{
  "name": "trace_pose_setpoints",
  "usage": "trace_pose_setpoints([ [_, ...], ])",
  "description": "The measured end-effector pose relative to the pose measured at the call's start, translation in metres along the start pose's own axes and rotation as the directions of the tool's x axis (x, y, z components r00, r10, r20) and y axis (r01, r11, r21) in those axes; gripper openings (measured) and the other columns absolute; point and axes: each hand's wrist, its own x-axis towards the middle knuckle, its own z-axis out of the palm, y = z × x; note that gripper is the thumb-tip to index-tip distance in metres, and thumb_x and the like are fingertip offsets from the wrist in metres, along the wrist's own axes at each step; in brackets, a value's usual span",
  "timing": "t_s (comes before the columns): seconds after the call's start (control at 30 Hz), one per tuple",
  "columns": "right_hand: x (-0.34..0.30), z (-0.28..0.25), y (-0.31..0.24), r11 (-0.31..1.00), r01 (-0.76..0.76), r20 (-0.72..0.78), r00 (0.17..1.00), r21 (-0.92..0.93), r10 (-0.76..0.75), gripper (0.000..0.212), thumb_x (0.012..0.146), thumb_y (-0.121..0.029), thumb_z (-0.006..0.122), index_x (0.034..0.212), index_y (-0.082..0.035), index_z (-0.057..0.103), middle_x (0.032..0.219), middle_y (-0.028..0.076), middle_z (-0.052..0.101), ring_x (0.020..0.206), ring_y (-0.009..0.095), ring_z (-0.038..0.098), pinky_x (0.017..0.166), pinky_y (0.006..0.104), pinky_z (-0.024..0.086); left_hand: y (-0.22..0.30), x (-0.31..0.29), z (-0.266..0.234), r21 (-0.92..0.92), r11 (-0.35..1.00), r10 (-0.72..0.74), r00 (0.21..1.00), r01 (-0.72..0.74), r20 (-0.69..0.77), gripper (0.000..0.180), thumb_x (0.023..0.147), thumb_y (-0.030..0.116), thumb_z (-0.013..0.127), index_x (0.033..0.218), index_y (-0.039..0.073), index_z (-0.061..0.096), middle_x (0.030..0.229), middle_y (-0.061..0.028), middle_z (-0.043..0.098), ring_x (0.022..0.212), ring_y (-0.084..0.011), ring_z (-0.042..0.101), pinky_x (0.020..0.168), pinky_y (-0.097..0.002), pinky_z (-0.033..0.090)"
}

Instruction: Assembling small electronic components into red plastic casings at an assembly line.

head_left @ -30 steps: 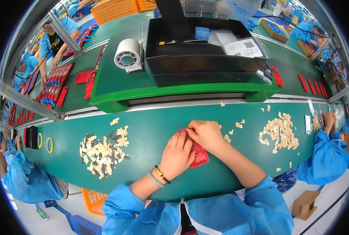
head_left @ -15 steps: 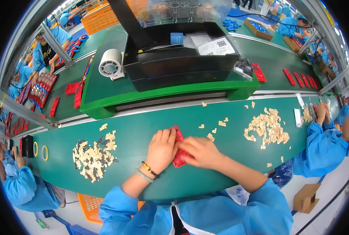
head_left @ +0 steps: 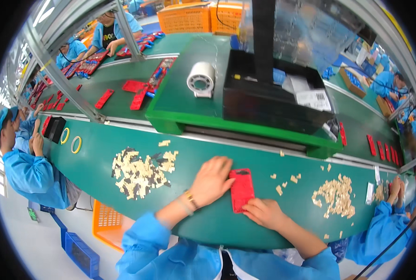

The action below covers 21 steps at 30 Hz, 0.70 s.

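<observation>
A flat red rectangular plastic part (head_left: 242,190) with a dark patch at its upper end lies on the green work table in front of me. My left hand (head_left: 211,181) lies along its left side, fingers stretched out, the thumb at the part's edge. At its lower right corner my right hand (head_left: 266,213) grips the part between thumb and bent fingers. Left of my hands is a pile of small cream and black pieces (head_left: 141,172). Another pile of small cream pieces (head_left: 335,196) sits to the right, with a few scattered pieces (head_left: 294,178) nearer the red part.
A raised green shelf (head_left: 180,112) beyond the table carries a black bin (head_left: 268,105) and a small white fan-like device (head_left: 201,79). Yellow tape rings (head_left: 76,144) lie at the left. Co-workers sit at both ends. An orange crate (head_left: 106,221) stands below the table edge.
The view has swung left. My hands have moved apart, uncovering most of the red part; the right hand has gone to its lower corner, the left to its side.
</observation>
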Motion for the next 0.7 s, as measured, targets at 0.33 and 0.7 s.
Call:
trace_pose_setpoints([
  [0.33,0.126,0.029,0.098,0.844,-0.436,-0.199,0.899,-0.312,0.391,0.063,0.086,-0.041,0.063,0.134,-0.004,0.045,0.139,0.020,0.041,0.128,0.039,0.038,0.109,0.0510,0.025,-0.145,-0.084,-0.035,0.391,0.803,-0.409,0.894,0.449,-0.184,0.062,0.087,0.031,0.061,0.136,-0.002,0.042,0.141,-0.0220,0.041,0.130,-0.0386,0.038,0.105,-0.0465,0.032],
  [0.7,-0.086,-0.082,0.068,0.478,-0.522,-0.201,0.795,-0.706,0.572,0.053,0.086,-0.018,0.064,0.133,-0.001,0.049,0.149,0.021,0.031,0.137,0.039,0.032,0.110,0.0487,0.027,-0.153,-0.053,-0.046,-0.115,0.894,-0.447,0.870,0.432,-0.207,0.006,0.082,0.003,0.060,0.085,0.000,0.056,0.088,-0.0136,0.057,0.090,-0.0331,0.054,0.079,-0.0389,0.044],
])
